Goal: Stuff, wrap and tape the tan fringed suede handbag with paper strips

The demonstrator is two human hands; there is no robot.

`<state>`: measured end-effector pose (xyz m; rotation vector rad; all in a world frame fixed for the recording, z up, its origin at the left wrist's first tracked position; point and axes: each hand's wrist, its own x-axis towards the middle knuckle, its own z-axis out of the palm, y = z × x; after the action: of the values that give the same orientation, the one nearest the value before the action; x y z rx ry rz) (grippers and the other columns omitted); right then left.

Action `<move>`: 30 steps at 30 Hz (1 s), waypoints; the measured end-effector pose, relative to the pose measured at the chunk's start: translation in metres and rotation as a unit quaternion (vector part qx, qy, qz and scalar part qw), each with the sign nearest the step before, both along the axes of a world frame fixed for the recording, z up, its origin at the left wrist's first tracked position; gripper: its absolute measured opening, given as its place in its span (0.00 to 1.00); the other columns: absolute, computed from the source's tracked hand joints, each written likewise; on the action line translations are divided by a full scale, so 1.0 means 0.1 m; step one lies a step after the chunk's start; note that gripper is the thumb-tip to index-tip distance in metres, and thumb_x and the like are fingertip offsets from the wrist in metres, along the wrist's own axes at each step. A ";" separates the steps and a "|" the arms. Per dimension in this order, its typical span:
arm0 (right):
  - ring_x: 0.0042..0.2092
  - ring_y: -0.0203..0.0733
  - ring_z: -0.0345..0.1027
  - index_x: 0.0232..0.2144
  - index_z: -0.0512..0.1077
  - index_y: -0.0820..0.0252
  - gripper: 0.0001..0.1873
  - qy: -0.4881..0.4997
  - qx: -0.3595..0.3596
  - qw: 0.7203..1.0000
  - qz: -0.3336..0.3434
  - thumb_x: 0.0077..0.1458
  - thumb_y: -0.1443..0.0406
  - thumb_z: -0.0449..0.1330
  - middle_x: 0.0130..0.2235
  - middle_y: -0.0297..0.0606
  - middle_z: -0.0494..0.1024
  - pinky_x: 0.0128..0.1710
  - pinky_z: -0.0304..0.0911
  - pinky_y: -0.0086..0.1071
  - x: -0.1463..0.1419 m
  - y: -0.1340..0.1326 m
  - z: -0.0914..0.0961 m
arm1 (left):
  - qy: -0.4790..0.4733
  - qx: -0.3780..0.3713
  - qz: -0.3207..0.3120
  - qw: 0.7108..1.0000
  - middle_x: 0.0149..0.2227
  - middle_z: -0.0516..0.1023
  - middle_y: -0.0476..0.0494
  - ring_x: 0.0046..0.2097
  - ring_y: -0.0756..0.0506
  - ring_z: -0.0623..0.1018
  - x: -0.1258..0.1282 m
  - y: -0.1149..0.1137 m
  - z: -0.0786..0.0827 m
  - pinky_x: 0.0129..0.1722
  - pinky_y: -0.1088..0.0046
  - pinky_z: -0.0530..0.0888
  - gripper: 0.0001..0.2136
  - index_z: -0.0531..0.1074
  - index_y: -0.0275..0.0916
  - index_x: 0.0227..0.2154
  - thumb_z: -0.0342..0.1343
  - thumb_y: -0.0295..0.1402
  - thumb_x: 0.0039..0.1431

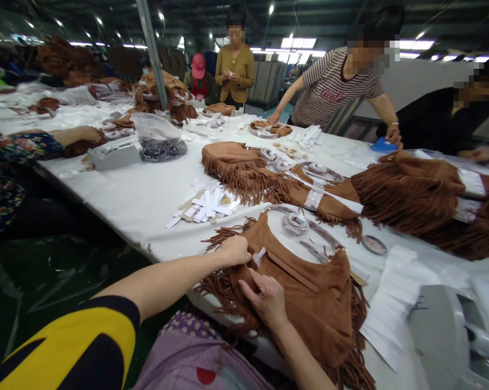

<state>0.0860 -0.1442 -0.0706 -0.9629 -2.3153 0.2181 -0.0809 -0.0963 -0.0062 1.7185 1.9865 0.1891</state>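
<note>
A brown suede handbag (309, 303) with long fringe along its sides lies on the table in front of me, its plastic-wrapped strap (323, 235) stretched out behind it. My left hand (235, 251) is closed on the bag's upper left part, beside a small white wrapped piece (259, 257) near the zip strip. Just below it, my right hand (267, 298) rests against the bag's front, with thumb and fingers apart. The fingertips of the left hand are partly hidden in the suede.
White paper strips (207, 206) lie in a pile behind the bag. More fringed brown bags (415, 200) are heaped to the right, near a tape roll (374, 245) and a grey dispenser (443, 330). A clear bag (158, 138) stands farther left. Co-workers (333, 81) stand around the white table (118, 189).
</note>
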 end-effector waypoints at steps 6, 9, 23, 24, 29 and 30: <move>0.29 0.38 0.69 0.45 0.72 0.61 0.19 0.021 -0.012 1.000 0.010 0.60 0.54 0.54 0.31 0.38 0.79 0.34 0.56 0.32 0.01 -0.02 0.03 | -0.056 0.069 0.011 0.996 0.16 0.66 0.48 0.21 0.50 0.68 -0.15 -0.09 -0.16 0.22 0.76 0.61 0.12 0.73 0.34 0.18 0.49 0.35 0.48; 0.31 0.39 0.70 0.45 0.72 0.60 0.19 0.015 -0.028 0.999 0.009 0.59 0.53 0.55 0.31 0.38 0.79 0.34 0.56 0.32 0.00 -0.02 0.04 | -0.082 0.091 0.021 0.992 0.13 0.60 0.52 0.19 0.52 0.63 -0.28 -0.15 -0.23 0.20 0.76 0.57 0.13 0.70 0.35 0.15 0.47 0.32 0.49; 0.28 0.37 0.66 0.40 0.73 0.62 0.19 0.028 -0.041 0.999 0.000 0.59 0.52 0.55 0.28 0.38 0.77 0.32 0.54 0.31 -0.01 -0.03 0.07 | -0.081 0.148 -0.463 0.870 0.47 0.73 0.39 0.50 0.39 0.68 -0.49 -0.27 0.11 0.51 0.64 0.61 0.27 0.68 0.40 0.45 0.61 0.52 0.47; 0.28 0.37 0.66 0.39 0.73 0.61 0.19 0.023 -0.046 0.999 -0.001 0.59 0.52 0.55 0.27 0.37 0.77 0.32 0.53 0.31 -0.01 -0.04 0.08 | -0.059 0.151 -0.475 0.865 0.45 0.73 0.39 0.49 0.38 0.68 -0.47 -0.26 0.08 0.51 0.63 0.61 0.26 0.69 0.39 0.42 0.60 0.54 0.47; 0.26 0.36 0.62 0.29 0.73 0.59 0.17 -0.006 -0.064 0.998 -0.020 0.59 0.54 0.54 0.23 0.34 0.73 0.30 0.51 0.31 -0.01 -0.06 0.10 | -0.043 0.152 -0.491 0.856 0.35 0.74 0.43 0.40 0.43 0.70 -0.37 -0.19 -0.15 0.45 0.67 0.61 0.17 0.68 0.40 0.31 0.55 0.50 0.55; 0.26 0.36 0.62 0.28 0.73 0.58 0.16 -0.008 -0.066 0.997 -0.028 0.59 0.55 0.53 0.23 0.34 0.73 0.30 0.51 0.31 0.00 -0.06 0.09 | -0.043 0.149 -0.493 0.856 0.34 0.74 0.43 0.40 0.44 0.70 -0.36 -0.17 -0.20 0.44 0.67 0.60 0.15 0.67 0.40 0.30 0.53 0.48 0.57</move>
<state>0.0859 -0.1502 -0.0615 -1.0966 -2.3095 0.3454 -0.1165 -0.1130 -0.0261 2.6334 0.8224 0.2012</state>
